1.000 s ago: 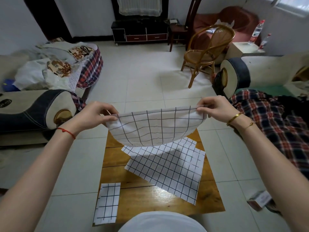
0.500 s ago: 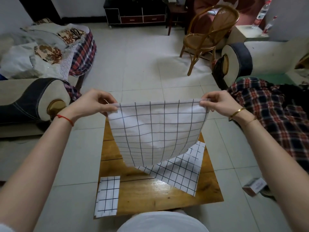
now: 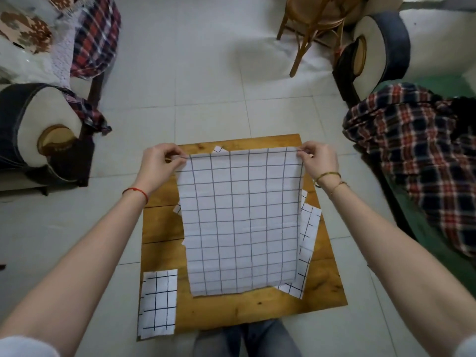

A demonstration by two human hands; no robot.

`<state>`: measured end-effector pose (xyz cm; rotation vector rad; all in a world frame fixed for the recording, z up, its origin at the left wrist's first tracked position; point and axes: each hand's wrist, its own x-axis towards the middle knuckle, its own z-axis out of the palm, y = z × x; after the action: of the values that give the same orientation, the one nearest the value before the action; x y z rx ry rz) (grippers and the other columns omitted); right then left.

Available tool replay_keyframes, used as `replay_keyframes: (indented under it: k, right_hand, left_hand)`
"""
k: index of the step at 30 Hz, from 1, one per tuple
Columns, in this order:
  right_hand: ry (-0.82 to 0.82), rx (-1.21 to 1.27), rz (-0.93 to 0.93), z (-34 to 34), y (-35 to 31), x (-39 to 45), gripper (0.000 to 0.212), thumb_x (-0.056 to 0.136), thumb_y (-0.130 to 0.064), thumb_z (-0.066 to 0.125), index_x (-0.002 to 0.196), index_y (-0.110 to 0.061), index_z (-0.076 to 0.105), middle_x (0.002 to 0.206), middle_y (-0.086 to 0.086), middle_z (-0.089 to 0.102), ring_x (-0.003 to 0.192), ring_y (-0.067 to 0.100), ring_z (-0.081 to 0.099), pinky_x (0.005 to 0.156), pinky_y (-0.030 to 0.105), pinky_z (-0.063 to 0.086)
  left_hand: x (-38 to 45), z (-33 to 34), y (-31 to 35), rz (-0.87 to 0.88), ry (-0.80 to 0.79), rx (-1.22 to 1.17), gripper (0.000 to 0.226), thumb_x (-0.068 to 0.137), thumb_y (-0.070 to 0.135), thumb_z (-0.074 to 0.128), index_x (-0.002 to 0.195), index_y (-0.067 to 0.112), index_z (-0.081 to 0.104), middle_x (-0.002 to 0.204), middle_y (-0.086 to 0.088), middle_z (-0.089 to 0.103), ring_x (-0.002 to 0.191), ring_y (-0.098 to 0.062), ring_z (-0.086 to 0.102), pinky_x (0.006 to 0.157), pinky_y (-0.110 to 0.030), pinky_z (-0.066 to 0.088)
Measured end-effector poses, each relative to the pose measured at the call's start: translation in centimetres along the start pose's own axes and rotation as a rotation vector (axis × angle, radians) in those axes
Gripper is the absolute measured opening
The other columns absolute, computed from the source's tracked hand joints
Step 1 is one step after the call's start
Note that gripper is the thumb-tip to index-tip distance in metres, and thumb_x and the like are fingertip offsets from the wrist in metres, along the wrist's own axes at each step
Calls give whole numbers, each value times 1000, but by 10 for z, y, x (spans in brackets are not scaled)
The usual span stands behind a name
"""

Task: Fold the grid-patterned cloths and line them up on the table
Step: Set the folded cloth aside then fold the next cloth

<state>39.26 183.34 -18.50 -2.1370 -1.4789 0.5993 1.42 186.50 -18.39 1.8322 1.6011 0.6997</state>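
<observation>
A white cloth with a dark grid (image 3: 239,220) is spread out over the small wooden table (image 3: 257,311). My left hand (image 3: 159,162) pinches its far left corner and my right hand (image 3: 318,161) pinches its far right corner. Beneath it lies another grid cloth (image 3: 307,235), only its edges peeking out on the right and at the far side. A folded grid cloth (image 3: 157,304) sits on the table's near left corner.
Sofas with rolled armrests (image 3: 33,124) stand on the left and on the right (image 3: 381,45), draped with red plaid blankets (image 3: 417,155). A rattan chair (image 3: 311,24) stands beyond the table on the tiled floor. My legs (image 3: 247,341) are at the table's near edge.
The cloth that I held up in the air has come down and now lies spread over the table, covering most of the cloth beneath. My head has tilted down.
</observation>
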Motion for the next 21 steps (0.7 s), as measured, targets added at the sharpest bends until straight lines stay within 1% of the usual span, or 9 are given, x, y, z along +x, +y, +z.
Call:
replay_keyframes:
  k: [2,4,6,8,10,12,14,18,21]
  right_hand:
    - [-10,48,36,11,1,9,8,83,-24,62,80,-27,68,74,-1,70,70,19,67,71,42,56]
    - [-45,127,80,21,7,14,12,83,-24,61,72,-29,63,66,-3,69,59,18,69,65,47,57]
    - [-69,186,110,28,13,13,13,85,-20,61,74,-26,65,67,-2,69,55,18,69,63,47,58]
    - [-90,216,125,34,20,10,9,87,-14,61,80,-15,67,72,3,70,57,18,70,62,45,60]
    - [-104,229,146,40,29,7,10,88,-10,60,82,-10,67,74,6,71,59,19,70,63,44,60]
    - [-122,240,163,45,36,2,11,88,-8,59,81,-10,66,75,7,71,62,20,71,65,44,60]
    - [-133,232,157,49,45,-4,13,88,-6,57,78,-12,65,74,7,71,64,20,71,68,44,60]
    - [-100,135,71,53,59,-14,15,86,-9,57,74,-13,66,68,0,71,68,18,70,75,43,58]
    - [-33,100,17,53,59,-20,14,86,-8,57,77,-12,67,69,1,71,70,18,68,74,37,57]
  left_hand:
    - [8,6,-8,-14,6,4,11,81,6,70,82,17,70,83,8,69,77,9,60,72,-1,43]
    - [12,10,-15,-26,-13,10,12,81,6,71,82,18,70,83,6,69,75,13,58,70,-2,44]
    - [11,14,-21,-42,-38,9,13,80,8,74,81,20,70,84,5,69,74,10,59,71,-6,46]
    - [7,18,-25,-63,-62,9,12,81,10,74,81,21,71,84,6,69,76,4,60,74,-12,49]
    - [1,22,-28,-86,-109,12,7,82,11,74,83,18,73,85,5,70,81,-1,61,78,-15,49]
    - [-4,28,-31,-99,-145,16,6,82,11,74,85,17,74,87,4,71,84,-7,64,78,-14,49]
    - [-12,33,-34,-119,-154,14,7,83,11,73,85,19,74,87,4,72,85,-7,64,76,-10,48]
    - [-26,42,-37,-129,-114,26,6,83,14,73,83,20,75,84,7,71,85,-9,63,79,-22,51]
    - [-29,43,-34,-128,-53,24,5,83,13,73,84,17,75,83,10,71,84,-6,63,80,-22,51]
